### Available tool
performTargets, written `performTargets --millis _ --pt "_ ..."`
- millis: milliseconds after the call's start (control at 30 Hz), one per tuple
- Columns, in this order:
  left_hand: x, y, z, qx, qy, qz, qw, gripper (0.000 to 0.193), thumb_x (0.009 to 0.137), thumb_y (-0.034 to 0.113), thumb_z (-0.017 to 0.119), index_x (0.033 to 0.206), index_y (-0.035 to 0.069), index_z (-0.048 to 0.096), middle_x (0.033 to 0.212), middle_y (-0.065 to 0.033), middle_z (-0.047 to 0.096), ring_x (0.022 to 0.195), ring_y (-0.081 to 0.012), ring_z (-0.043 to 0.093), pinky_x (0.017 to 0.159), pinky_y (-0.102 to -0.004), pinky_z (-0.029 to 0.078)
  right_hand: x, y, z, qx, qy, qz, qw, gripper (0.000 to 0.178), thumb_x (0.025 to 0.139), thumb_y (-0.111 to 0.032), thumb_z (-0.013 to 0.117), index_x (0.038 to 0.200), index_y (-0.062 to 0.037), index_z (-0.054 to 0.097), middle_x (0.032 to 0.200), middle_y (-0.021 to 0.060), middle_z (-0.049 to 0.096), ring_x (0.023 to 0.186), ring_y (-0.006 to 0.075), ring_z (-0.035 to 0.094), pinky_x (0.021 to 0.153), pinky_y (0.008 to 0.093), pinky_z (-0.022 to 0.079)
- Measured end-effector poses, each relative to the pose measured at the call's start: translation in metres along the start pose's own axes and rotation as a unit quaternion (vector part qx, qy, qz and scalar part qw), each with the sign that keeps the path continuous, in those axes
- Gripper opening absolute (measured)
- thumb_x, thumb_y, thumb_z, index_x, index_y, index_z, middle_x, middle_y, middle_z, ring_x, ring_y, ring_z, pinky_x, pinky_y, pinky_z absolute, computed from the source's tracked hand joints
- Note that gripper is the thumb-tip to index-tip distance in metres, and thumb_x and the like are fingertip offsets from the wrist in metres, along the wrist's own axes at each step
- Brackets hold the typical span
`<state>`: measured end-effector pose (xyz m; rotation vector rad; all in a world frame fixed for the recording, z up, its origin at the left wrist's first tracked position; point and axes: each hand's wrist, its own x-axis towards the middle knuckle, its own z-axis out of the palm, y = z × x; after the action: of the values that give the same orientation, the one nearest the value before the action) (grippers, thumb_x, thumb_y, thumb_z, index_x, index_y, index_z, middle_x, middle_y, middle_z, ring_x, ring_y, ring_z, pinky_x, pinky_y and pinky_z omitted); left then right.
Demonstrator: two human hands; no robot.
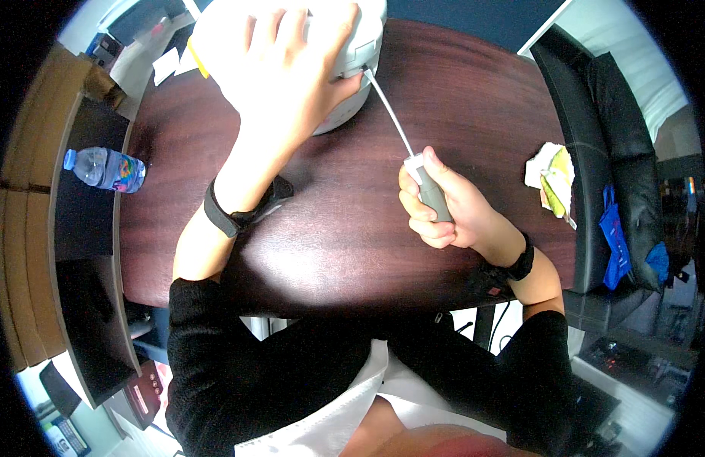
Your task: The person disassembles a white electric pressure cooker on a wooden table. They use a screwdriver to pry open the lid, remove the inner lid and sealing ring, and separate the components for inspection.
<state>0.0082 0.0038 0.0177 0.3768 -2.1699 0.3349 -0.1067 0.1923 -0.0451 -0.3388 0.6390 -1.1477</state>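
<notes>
A rounded white appliance (370,34) stands at the far edge of the dark wooden table (459,91), partly out of view. Across its top and side lies my left hand (291,76), fingers spread and stretched out, with the thumb low on its wall. My right hand (447,202) is closed around the grey handle of a screwdriver (436,199) with a white collar and a long thin shaft. The shaft points up and left; its dark tip meets the appliance's side beside my left thumb. Glare washes out much of the left hand and the appliance.
A water bottle (107,169) with a blue cap lies at the table's left edge. Crumpled white and yellow-green packaging (552,181) is near the right edge. Beyond it stands a black sofa (626,99) with a blue strap-like item (614,240). Brown boxes (25,228) line the far left.
</notes>
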Motion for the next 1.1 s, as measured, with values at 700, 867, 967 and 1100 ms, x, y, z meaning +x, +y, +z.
performTargets --millis 700,867,967,1100 --pt "-0.003 -0.004 0.010 0.111 0.028 0.027 0.993 0.062 0.065 0.053 0.069 0.118 0.022 0.059 0.098 -0.0071 0.058 0.097 -0.0219 0.054 0.092 -0.0396 0.031 -0.059 -0.041 -0.048 0.026 0.126 -0.141 0.982 0.043 0.097 -0.045 0.034 0.084 -0.0080 0.051 0.060 0.0006 0.046 0.039 0.0080 0.038 0.032 0.0210 0.030" --pt "-0.004 -0.003 0.012 0.089 0.006 0.016 0.996 0.063 0.067 0.051 0.069 0.122 0.025 0.055 0.102 -0.0097 0.057 0.102 -0.0256 0.051 0.095 -0.0445 0.030 -0.065 -0.039 -0.092 0.095 0.124 -0.153 0.976 0.040 0.096 -0.043 0.037 0.084 -0.0074 0.051 0.063 0.0011 0.046 0.044 0.0097 0.038 0.037 0.0224 0.030" --pt "-0.001 -0.004 0.008 0.096 0.000 0.023 0.995 0.062 0.067 0.051 0.070 0.121 0.025 0.057 0.101 -0.0090 0.057 0.101 -0.0248 0.051 0.095 -0.0438 0.030 -0.065 -0.039 -0.110 0.126 0.145 -0.167 0.967 0.039 0.096 -0.042 0.039 0.084 -0.0073 0.051 0.065 0.0021 0.047 0.047 0.0110 0.040 0.040 0.0233 0.030" --pt "0.001 -0.007 0.005 0.083 -0.013 0.045 0.995 0.061 0.066 0.051 0.070 0.119 0.024 0.058 0.100 -0.0084 0.057 0.100 -0.0237 0.052 0.095 -0.0422 0.031 -0.064 -0.034 -0.138 0.151 0.169 -0.171 0.959 0.039 0.095 -0.043 0.040 0.084 -0.0076 0.050 0.066 0.0028 0.047 0.049 0.0118 0.041 0.042 0.0243 0.032"
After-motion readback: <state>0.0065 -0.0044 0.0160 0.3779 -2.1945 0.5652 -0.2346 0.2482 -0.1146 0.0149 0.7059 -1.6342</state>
